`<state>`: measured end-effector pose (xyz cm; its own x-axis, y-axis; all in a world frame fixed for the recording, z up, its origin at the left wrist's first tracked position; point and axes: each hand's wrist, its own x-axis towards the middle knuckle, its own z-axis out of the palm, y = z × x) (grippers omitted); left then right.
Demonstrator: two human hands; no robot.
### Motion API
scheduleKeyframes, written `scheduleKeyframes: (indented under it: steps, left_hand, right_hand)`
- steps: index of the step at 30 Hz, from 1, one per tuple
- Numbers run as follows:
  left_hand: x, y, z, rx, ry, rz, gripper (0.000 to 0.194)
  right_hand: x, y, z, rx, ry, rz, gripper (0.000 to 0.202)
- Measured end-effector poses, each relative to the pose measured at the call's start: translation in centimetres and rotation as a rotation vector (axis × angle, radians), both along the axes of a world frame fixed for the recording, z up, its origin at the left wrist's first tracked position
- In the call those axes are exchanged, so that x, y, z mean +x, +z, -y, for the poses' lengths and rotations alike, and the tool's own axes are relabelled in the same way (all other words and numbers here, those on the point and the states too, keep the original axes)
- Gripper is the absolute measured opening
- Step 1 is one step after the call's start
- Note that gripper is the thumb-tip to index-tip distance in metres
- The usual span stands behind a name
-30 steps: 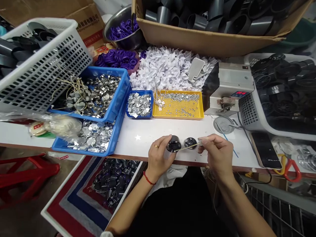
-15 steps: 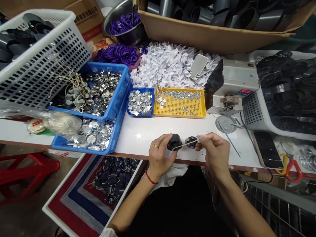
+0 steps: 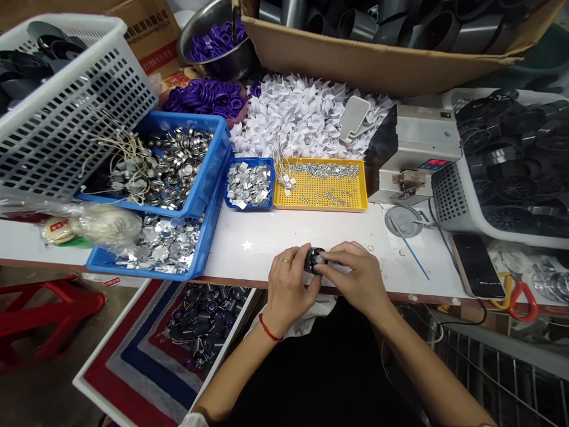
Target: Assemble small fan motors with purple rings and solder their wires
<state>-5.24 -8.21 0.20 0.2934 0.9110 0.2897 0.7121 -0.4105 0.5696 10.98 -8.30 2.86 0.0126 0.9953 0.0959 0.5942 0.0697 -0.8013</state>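
Observation:
My left hand [image 3: 288, 281] is wrapped around a short black plastic cylinder [image 3: 310, 260] near the table's front edge. The cylinder's open end faces right. At that opening, my right hand [image 3: 355, 273] has its thumb and forefinger pinched on a small pale grey piece [image 3: 319, 259]. Both hands meet at the cylinder. The cylinder's far side and most of its inside are hidden by my fingers. No cord can be made out between the hands.
Behind my hands stand a blue tray of metal squares [image 3: 249, 184] and a yellow tray [image 3: 320, 201] of small metal bits. A metal machine [image 3: 420, 154] with a red display is at the back right. Scissors [image 3: 523, 301] and a phone [image 3: 478, 267] lie right.
My right hand has moved left to the cylinder's opening. The yellowish cord stretched between the hands no longer shows, nor does the round black part beside the cylinder.

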Motion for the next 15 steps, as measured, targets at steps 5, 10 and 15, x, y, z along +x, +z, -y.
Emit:
scheduleKeyframes:
  steps: [5,10,15]
  left_hand:
    - [-1.1,0.2,-0.5,-0.160,-0.157,0.087,0.051]
    - [-2.2,1.9,-1.3,-0.339,-0.359,0.163,0.055]
    - [-1.5,2.5,-1.0,-0.418,-0.325,0.116,0.059]
  right_hand:
    - [1.3,-0.1,-0.5,-0.119,-0.007,-0.062,0.013]
    - [2.4,-0.7,-1.6,-0.612,0.253,-0.579,0.047]
    - [1.5,-0.5,-1.6,-0.665,0.275,-0.773,0.034]
